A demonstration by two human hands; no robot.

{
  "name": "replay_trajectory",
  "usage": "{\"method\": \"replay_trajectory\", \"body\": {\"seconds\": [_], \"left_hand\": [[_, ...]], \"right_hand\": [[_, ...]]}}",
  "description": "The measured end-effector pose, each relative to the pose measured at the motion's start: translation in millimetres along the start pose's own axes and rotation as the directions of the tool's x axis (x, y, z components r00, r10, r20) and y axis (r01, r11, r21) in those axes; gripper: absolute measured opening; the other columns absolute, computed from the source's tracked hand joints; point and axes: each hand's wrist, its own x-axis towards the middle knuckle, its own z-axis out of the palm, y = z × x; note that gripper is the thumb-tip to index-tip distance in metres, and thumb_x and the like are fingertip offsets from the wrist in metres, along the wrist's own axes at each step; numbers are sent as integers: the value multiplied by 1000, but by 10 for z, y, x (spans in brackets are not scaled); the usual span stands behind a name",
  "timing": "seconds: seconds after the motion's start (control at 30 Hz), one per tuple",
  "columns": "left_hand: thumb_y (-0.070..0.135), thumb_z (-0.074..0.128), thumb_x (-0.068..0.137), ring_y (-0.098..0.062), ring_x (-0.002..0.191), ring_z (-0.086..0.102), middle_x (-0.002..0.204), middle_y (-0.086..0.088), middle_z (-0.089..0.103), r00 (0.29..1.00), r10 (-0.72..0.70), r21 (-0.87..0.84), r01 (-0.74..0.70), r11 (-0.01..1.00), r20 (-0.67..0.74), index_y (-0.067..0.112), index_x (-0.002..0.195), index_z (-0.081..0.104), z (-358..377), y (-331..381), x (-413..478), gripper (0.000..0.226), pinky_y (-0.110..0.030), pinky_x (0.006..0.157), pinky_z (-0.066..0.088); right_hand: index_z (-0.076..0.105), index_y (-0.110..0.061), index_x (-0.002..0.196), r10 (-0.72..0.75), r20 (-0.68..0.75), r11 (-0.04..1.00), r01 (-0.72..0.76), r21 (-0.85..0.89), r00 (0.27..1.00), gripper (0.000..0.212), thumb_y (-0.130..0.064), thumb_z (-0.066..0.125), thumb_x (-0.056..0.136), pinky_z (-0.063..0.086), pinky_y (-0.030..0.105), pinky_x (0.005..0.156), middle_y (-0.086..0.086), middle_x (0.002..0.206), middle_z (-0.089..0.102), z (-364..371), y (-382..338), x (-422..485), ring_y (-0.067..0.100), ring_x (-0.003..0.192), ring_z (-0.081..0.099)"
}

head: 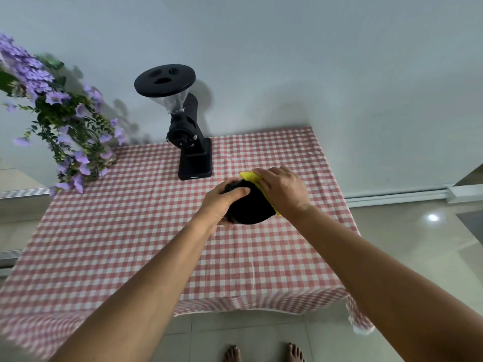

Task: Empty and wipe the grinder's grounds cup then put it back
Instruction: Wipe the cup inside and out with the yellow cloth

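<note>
Cup (252, 206), black, held above mid-table. Left hand (222, 205) wraps its side, thumb across the top, apparently to steady it; right hand (283, 190) lies flat, fingers together, pressing a yellow cloth (248, 176) to its far side, evidently wiping. Grinder (193, 152) stands just behind, its base bare. Flowers (65, 121) stand well left; nothing blocks the return.

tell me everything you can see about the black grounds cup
The grounds cup is a rounded, matte black container, plastic by the look of it. It is held above the checked tablecloth, off the grinder, and turned so its opening cannot be seen. The left hand grips its left side, thumb across the top. The right hand presses a yellow cloth against its upper right side.
</note>
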Motion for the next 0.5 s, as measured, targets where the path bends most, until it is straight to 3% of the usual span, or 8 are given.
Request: {"method": "replay_trajectory", "body": {"seconds": [0.1,0.2,0.3,0.37,0.43,0.5], "left_hand": [[37,80,79,-19,101,68,120,4,68,995,44,-105,-54,993,-88,41,127,65,14,-25,-4,50,-33,57,61],[32,80,80,-16,100,69,122,5,68,989,67,-134,-86,987,-134,37,134,61,-9,-34,7,58,-31,58,62],[36,79,81,-22,99,69,118,1,69,998,20,-81,-25,996,-61,37,127,66,8,-14,-5,47,-35,53,61],[38,80,80,-24,95,71,110,-1,72,1000,-14,-28,14,1000,-12,38,111,70,28,12,-20,33,-33,51,59],[39,82,79,-22,90,72,103,1,74,1000,-22,3,22,1000,5,37,104,72,37,27,-24,27,-32,50,59],[39,82,78,-20,88,72,100,3,75,1000,-8,-5,8,1000,-6,39,101,72,40,10,-4,25,-30,49,58]], "right_hand": [[68,-22,111,275,224,960,-281,-8,935,28,-38,48,99,45,35,66,3,92,70,-2,54,10,27,88,63],[65,-19,90,441,369,889,-456,-52,818,26,-36,48,98,40,33,60,1,80,64,10,17,36,27,82,64],[66,-20,101,331,296,941,-335,-42,896,23,-31,46,98,38,32,63,0,92,62,-11,-65,95,24,90,61],[68,-21,111,94,217,996,-93,-13,972,23,-30,50,99,44,35,71,3,106,61,-63,-110,114,25,97,57],[70,-17,112,-108,175,994,113,-15,979,22,-27,57,97,49,40,72,9,107,61,-75,-123,98,29,97,58],[70,-17,113,-81,170,997,79,21,982,23,-27,58,96,51,40,69,10,106,60,-70,-112,94,29,93,58]]}}
